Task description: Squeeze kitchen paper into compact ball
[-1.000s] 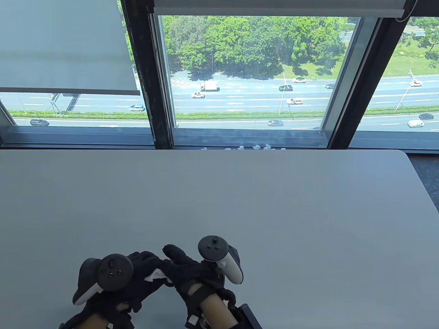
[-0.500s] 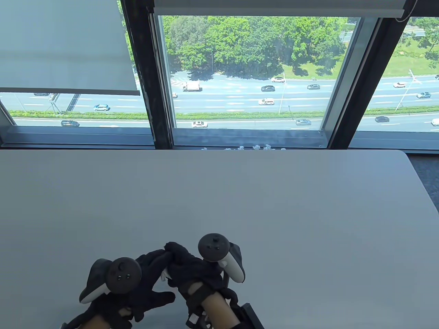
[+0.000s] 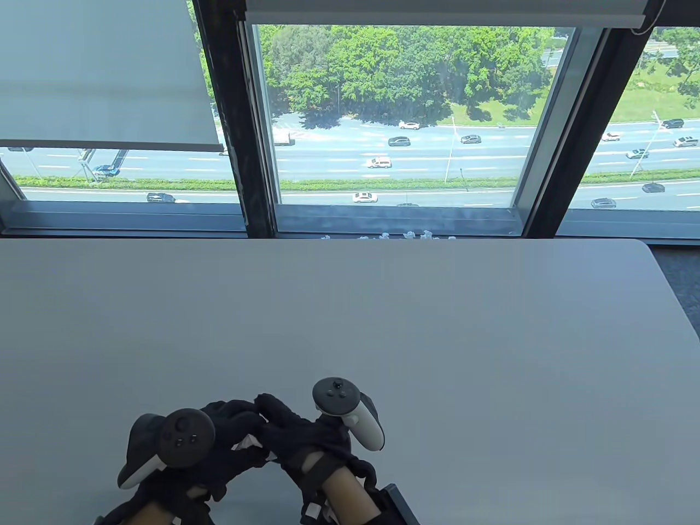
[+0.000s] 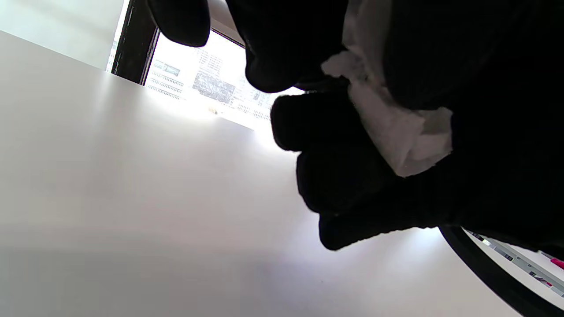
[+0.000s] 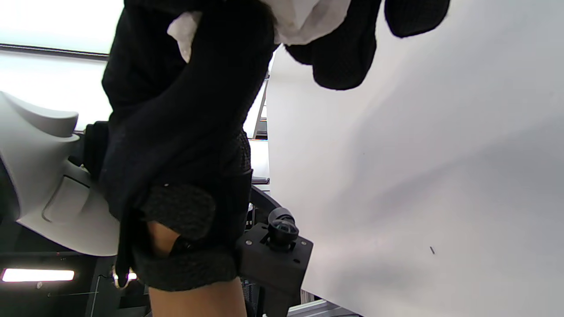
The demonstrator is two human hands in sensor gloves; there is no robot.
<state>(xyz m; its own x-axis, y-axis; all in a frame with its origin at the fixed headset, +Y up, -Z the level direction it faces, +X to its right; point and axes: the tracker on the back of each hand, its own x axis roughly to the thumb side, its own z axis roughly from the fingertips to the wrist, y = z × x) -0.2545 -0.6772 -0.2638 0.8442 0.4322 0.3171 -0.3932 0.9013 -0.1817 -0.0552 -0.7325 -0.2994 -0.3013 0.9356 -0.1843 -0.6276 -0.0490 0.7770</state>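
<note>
The broad, pale grey table with a rounded far corner (image 3: 383, 317) fills the lower half of the table view, its far edge running from 9 to 3 o'clock under a dark-framed window (image 3: 394, 120) that looks out on a road with cars and green trees. A grey roller blind (image 3: 104, 76) hangs at 10 o'clock over the left pane. A row of small white crumpled scraps (image 3: 407, 236) lies just past the table's far edge at 12 o'clock; what they are cannot be told.

At 6 o'clock, near the front edge, the left hand in a black sensor glove (image 3: 227, 437) and the right hand in a black sensor glove (image 3: 298, 432) are pressed together, fingers of both curled inward and touching one another. Each carries a black-and-white tracker on its back, the left tracker (image 3: 164, 443) at 7 o'clock and the right tracker (image 3: 347, 410) just right of 6 o'clock.

The white crumpled kitchen paper (image 3: 249, 442) sits between the two palms, held above the table; only a small sliver shows in the table view. In the left wrist view the paper (image 4: 396, 132) bulges out between the dark curled fingers (image 4: 335, 176), wrinkled and folded. In the right wrist view a wad of it (image 5: 308, 17) shows at the top edge, gripped by the gloved fingers (image 5: 343, 57).
</note>
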